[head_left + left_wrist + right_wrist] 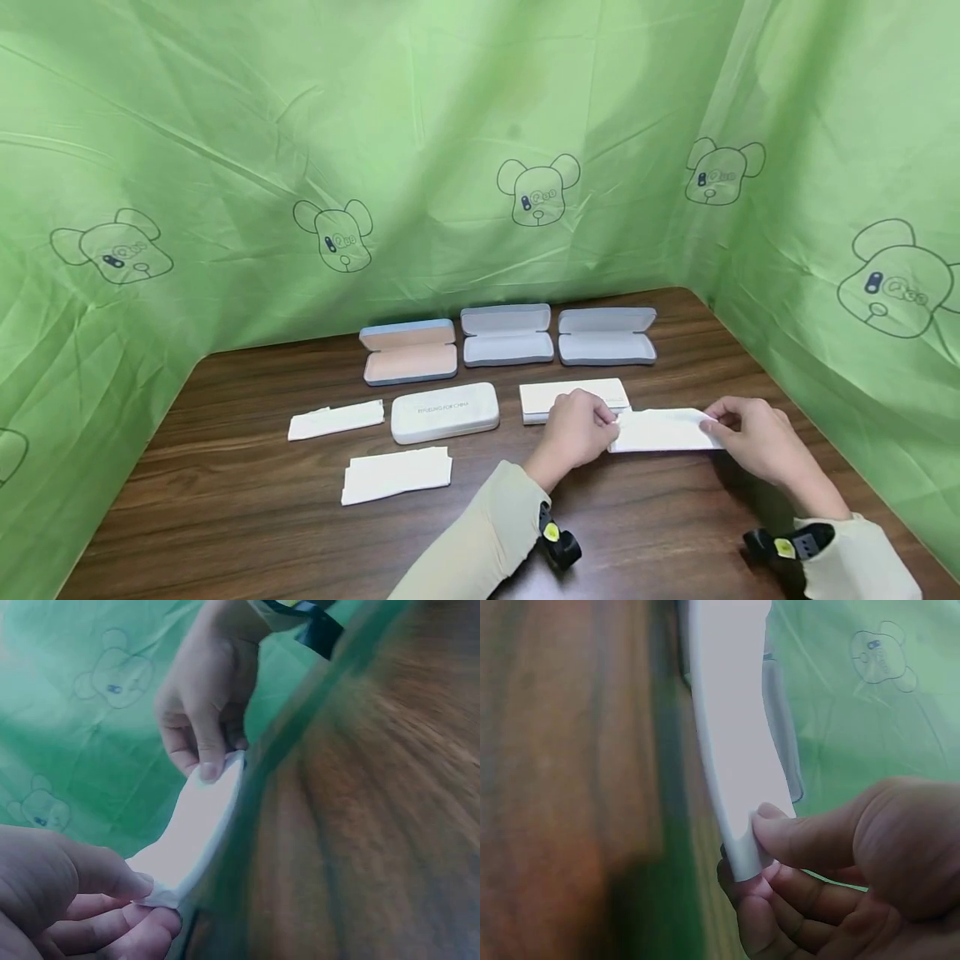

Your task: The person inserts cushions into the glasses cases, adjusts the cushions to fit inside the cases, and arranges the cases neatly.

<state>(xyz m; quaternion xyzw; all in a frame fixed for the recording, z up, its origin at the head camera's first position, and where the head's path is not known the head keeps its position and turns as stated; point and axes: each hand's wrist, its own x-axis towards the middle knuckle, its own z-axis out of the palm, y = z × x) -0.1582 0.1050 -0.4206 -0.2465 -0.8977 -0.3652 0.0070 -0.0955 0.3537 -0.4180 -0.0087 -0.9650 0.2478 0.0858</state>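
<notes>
Between the two hands stretches a folded white sheet [663, 430], soft like tissue or thin cloth; I cannot tell which. My left hand [576, 429] pinches its left end between thumb and fingers, as the left wrist view also shows. At the other end, the right hand [761, 440] grips it, with the thumb [780, 829] on top and curled fingers beneath. The sheet appears held just above the table and sags slightly along its length. Partly behind the left hand lies a closed white flat case [555, 393].
Three open glasses cases, one pink-lined [412, 362] and two grey [508, 348] [607, 348], line the table's back. A closed white case [445, 412] with lettering lies mid-table. Two more folded white sheets [336, 420] [397, 475] lie left. Green curtain [450, 125] surrounds the wooden table [247, 517].
</notes>
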